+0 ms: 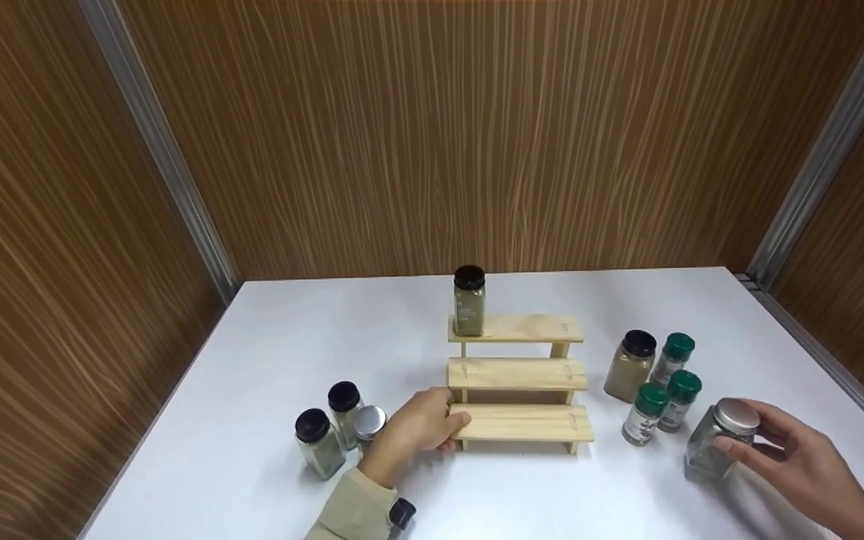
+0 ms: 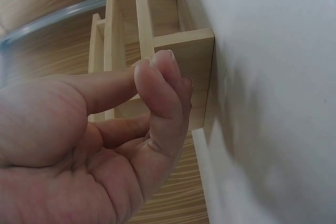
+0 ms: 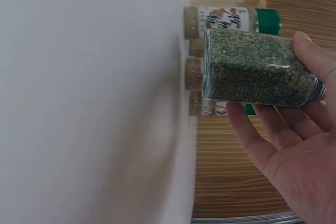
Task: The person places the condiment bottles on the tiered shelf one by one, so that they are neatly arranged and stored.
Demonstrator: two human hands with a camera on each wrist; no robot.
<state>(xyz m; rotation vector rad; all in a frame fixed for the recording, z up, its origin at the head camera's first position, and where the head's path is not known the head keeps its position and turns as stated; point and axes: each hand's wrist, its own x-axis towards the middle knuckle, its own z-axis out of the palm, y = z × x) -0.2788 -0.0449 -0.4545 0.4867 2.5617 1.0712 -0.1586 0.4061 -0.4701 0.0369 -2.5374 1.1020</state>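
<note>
A three-step wooden rack (image 1: 518, 421) stands in the middle of the table. My left hand (image 1: 418, 421) pinches the left end of its lowest step; in the left wrist view the thumb and curled fingers (image 2: 157, 87) meet at the step's edge. At the right, my right hand (image 1: 799, 457) grips a silver-lidded glass spice jar (image 1: 717, 442), thumb on one side and fingers on the other. Dried green herbs fill this jar (image 3: 252, 66) in the right wrist view, where its base is lifted off the table. One black-lidded spice jar (image 1: 469, 304) stands on the top step's left end.
Left of the rack stand two black-lidded jars (image 1: 321, 446) and a silver-lidded jar (image 1: 369, 424), partly behind my left wrist. Between the rack and my right hand are a black-lidded jar (image 1: 629, 367) and three green-capped bottles (image 1: 646, 416). Wood-grain panels (image 1: 432, 150) wall the white table.
</note>
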